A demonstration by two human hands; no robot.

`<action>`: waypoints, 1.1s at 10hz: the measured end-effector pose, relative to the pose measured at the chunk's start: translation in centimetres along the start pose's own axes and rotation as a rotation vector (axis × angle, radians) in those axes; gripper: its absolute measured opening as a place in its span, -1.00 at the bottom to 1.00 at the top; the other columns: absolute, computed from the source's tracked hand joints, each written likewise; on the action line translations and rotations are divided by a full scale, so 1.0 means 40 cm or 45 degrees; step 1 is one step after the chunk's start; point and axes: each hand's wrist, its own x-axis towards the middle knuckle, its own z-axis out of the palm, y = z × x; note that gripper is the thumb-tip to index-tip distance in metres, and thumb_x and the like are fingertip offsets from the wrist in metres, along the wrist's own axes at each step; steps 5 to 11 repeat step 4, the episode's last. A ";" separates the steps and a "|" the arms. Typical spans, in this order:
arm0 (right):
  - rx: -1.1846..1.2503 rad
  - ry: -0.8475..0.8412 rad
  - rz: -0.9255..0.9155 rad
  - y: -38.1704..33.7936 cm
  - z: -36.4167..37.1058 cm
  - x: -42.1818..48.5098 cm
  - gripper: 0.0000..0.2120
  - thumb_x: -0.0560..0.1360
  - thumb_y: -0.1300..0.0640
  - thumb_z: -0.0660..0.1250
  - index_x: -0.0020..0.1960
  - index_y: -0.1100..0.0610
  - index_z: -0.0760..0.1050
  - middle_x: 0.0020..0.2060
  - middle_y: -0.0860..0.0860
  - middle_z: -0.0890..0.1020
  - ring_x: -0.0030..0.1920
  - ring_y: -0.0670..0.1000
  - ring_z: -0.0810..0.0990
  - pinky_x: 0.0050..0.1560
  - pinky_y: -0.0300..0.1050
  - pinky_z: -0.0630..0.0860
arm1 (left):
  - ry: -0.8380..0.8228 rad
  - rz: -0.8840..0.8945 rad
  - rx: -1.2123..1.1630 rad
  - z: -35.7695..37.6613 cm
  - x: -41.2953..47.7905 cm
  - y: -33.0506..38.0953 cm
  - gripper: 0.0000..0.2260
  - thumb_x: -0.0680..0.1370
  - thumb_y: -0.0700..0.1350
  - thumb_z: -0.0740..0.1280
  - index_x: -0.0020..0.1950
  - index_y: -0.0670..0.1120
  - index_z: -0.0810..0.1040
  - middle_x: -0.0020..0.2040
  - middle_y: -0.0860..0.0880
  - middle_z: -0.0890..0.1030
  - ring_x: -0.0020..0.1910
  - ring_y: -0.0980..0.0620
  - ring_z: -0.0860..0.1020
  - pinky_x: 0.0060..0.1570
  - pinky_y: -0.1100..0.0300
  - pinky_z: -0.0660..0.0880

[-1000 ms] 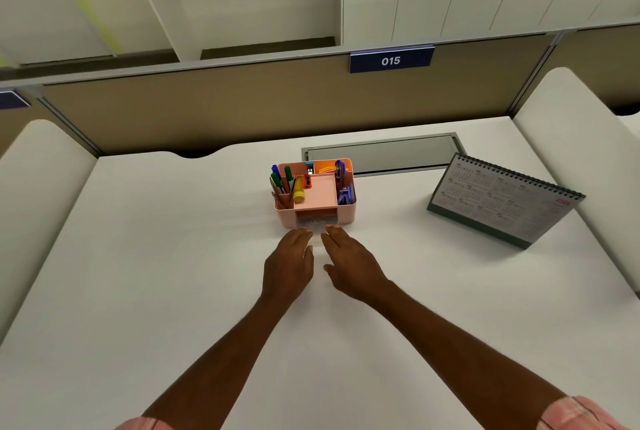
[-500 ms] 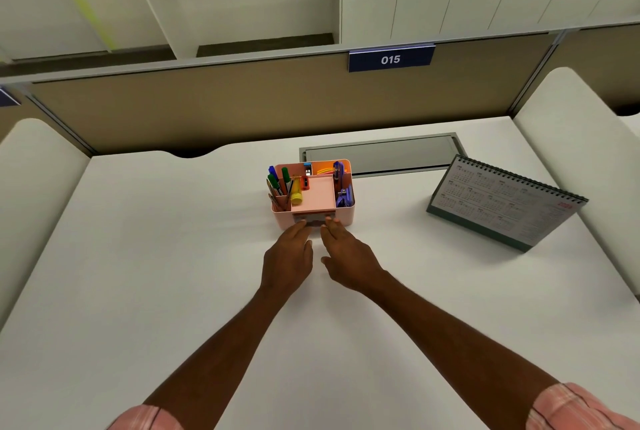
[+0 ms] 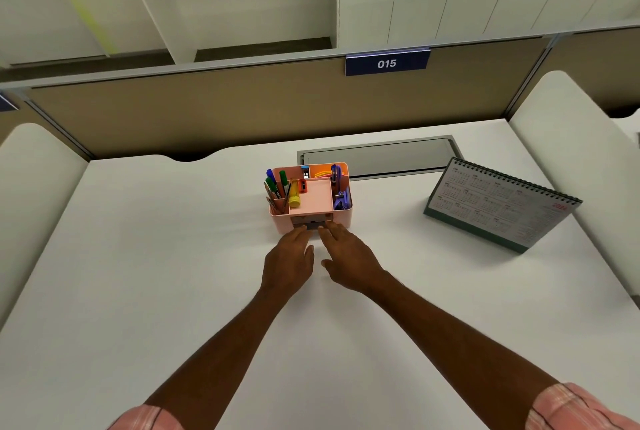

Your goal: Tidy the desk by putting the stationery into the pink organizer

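The pink organizer (image 3: 313,199) stands in the middle of the white desk. Blue and green pens (image 3: 276,183) and a yellow marker (image 3: 294,196) stick out of its left compartment. Purple stationery (image 3: 341,195) fills its right compartment, and small items sit at the back. A small transparent drawer (image 3: 311,221) is set low in its front wall. My left hand (image 3: 288,261) and my right hand (image 3: 349,256) lie side by side just in front of the organizer. Their straight fingertips touch the drawer front.
A spiral desk calendar (image 3: 502,204) stands to the right of the organizer. A grey cable hatch (image 3: 381,157) lies flush in the desk behind it. White padded side panels (image 3: 581,152) flank the desk, and a tan partition with a "015" sign (image 3: 386,63) closes the back.
Both hands have moved forward from the desk surface to the organizer's front. The transparent drawer has slid further into the organizer.
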 end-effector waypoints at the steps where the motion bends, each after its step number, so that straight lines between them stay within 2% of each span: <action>1: -0.004 -0.044 0.021 0.012 -0.010 -0.015 -0.26 0.59 -0.03 0.40 0.64 0.03 0.11 0.64 0.05 0.15 0.62 0.12 0.16 0.54 0.10 0.23 | -0.107 -0.033 0.018 0.007 -0.009 0.012 -0.59 0.70 0.08 0.22 0.54 0.02 0.43 0.58 0.02 0.38 0.55 0.02 0.36 0.50 0.11 0.30; 3: -0.048 -0.107 0.079 0.054 -0.026 -0.050 -0.21 0.60 -0.15 0.34 0.66 0.03 0.02 0.65 0.07 0.05 0.64 0.14 0.07 0.57 0.13 0.15 | -0.248 -0.069 -0.005 0.024 -0.033 0.029 -0.53 0.72 0.17 0.11 0.55 -0.01 0.41 0.56 0.00 0.41 0.54 -0.01 0.37 0.54 0.09 0.23; 4: -0.045 -0.104 0.109 0.069 -0.055 -0.062 -0.19 0.59 -0.19 0.33 0.66 0.02 0.00 0.66 0.07 0.02 0.64 0.14 0.04 0.57 0.14 0.13 | -0.192 -0.015 -0.037 0.008 -0.037 0.060 -0.53 0.71 0.20 0.10 0.50 0.00 0.48 0.52 0.01 0.47 0.51 -0.01 0.40 0.51 0.07 0.28; 11: -0.045 -0.104 0.109 0.069 -0.055 -0.062 -0.19 0.59 -0.19 0.33 0.66 0.02 0.00 0.66 0.07 0.02 0.64 0.14 0.04 0.57 0.14 0.13 | -0.192 -0.015 -0.037 0.008 -0.037 0.060 -0.53 0.71 0.20 0.10 0.50 0.00 0.48 0.52 0.01 0.47 0.51 -0.01 0.40 0.51 0.07 0.28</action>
